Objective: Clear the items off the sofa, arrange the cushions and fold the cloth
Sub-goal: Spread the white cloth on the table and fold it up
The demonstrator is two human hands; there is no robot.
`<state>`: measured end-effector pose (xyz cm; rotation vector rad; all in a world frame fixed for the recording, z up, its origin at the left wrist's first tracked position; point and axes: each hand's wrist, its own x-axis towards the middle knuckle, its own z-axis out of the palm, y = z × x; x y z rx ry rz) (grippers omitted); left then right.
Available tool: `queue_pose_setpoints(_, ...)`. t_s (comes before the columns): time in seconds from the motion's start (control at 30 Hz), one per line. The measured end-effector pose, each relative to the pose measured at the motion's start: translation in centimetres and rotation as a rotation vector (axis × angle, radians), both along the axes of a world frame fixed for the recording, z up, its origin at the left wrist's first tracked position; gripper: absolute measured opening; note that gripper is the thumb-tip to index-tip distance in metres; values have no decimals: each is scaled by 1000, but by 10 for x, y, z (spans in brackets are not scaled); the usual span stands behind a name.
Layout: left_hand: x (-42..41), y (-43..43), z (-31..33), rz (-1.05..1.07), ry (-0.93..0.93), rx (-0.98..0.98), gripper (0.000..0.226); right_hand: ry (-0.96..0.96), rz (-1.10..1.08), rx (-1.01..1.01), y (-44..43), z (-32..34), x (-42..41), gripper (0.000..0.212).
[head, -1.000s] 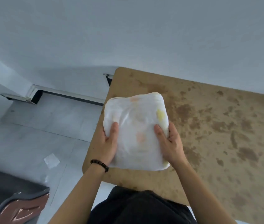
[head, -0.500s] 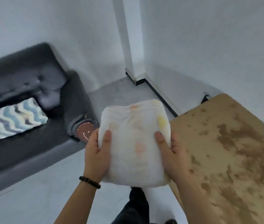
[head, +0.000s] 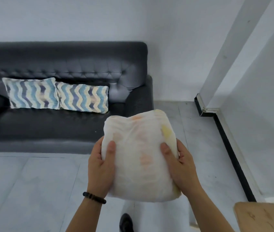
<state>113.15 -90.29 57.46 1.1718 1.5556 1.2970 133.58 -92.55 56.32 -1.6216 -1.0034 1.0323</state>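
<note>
— Cloth?

— Folded into a thick white bundle, with faint orange and yellow patches. Held in the air above the floor, near the right end of the sofa, touching neither.

— Left hand?

— Gripping the bundle's left edge. Thumb laid flat on top, fingers tucked underneath and hidden. Dark bead bracelet round the wrist.

— Right hand?

— Same grip on the right edge: thumb on top, fingers curled below, out of sight.

— And on the sofa?

— Dark upholstery, tufted back, pushed against the white wall. Left cushion and right cushion leaning on the backrest side by side, touching at their inner edges. Both in wavy blue, cream and navy stripes, towards the middle and left of the seat.

— Anything else?

— Corner of a brown table at lower right, well apart from the sofa. Black skirting along the foot of the right wall. White pillar rising from the corner beyond it. Tip of a dark shoe on the floor below the bundle. Something small and brownish at the far left edge by the sofa's base, too cut off to tell.
</note>
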Motion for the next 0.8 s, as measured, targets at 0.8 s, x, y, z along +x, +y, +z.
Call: queue_pose_setpoints(0.8, 76, 488, -78, -277, -155, -302, 55, 47, -112, -199, 466, -77, 85, 62)
